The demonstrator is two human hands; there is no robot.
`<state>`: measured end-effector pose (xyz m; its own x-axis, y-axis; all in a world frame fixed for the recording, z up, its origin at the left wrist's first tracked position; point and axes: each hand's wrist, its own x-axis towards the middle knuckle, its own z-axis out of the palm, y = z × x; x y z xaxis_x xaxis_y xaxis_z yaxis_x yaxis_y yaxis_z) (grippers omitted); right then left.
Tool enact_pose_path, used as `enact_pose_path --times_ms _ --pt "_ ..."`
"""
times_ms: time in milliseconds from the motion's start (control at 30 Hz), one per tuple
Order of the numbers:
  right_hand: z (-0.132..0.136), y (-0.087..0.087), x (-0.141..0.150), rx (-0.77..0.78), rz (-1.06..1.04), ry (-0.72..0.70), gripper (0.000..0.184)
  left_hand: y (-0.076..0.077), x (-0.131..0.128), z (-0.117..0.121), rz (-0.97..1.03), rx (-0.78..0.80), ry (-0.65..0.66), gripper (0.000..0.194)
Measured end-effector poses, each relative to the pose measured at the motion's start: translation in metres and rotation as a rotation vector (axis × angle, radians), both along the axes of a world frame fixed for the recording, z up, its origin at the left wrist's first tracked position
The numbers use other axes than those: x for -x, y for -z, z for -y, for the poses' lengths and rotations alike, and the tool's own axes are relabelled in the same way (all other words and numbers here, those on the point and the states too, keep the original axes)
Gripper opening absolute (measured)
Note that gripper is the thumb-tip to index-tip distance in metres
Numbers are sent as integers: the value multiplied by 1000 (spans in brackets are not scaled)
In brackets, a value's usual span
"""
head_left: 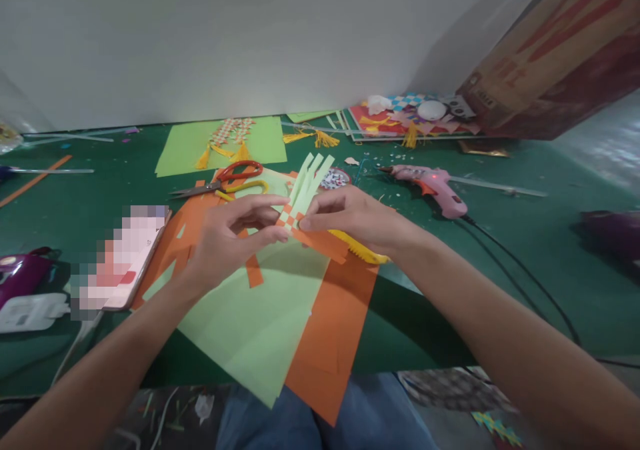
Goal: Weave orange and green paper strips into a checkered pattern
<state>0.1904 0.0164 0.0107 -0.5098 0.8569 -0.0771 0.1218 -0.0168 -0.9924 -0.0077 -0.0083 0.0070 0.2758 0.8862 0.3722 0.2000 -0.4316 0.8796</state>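
Between my two hands is a small checkered weave of orange and pale green paper strips (291,217). Several loose green strip ends fan upward from it, and orange ends stick out low on the right. My left hand (237,233) pinches the left edge of the weave between thumb and fingers. Thumb and forefinger of my right hand (345,217) close on its right side. Beneath them lie pale green paper sheets (250,330) over orange sheets (325,343). Scissors (220,185) with red and yellow handles rest just beyond my left hand.
A pink glue gun (435,187) with a glue stick lies to the right, its cable running to the table edge. A phone (130,263) is at the left. Finished woven pieces with yellow tassels (230,137) lie at the back. A cardboard bag (545,57) stands back right.
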Motion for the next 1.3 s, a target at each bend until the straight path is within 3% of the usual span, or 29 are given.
enact_pose_path --times_ms 367,467,767,1067,1300 --pt "0 0 0 21 -10 -8 18 0 0 1 -6 50 -25 18" --pt "0 -1 0 16 -15 2 17 0 0 0 -3 52 -15 26" --pt "3 -1 3 -100 88 -22 15 -1 -1 -1 -112 9 -126 29" --pt "7 -2 7 -176 132 -16 21 3 -1 -3 -141 -61 -102 29" --pt "6 0 7 -221 178 -11 20 3 1 -3 -122 -13 -110 30"
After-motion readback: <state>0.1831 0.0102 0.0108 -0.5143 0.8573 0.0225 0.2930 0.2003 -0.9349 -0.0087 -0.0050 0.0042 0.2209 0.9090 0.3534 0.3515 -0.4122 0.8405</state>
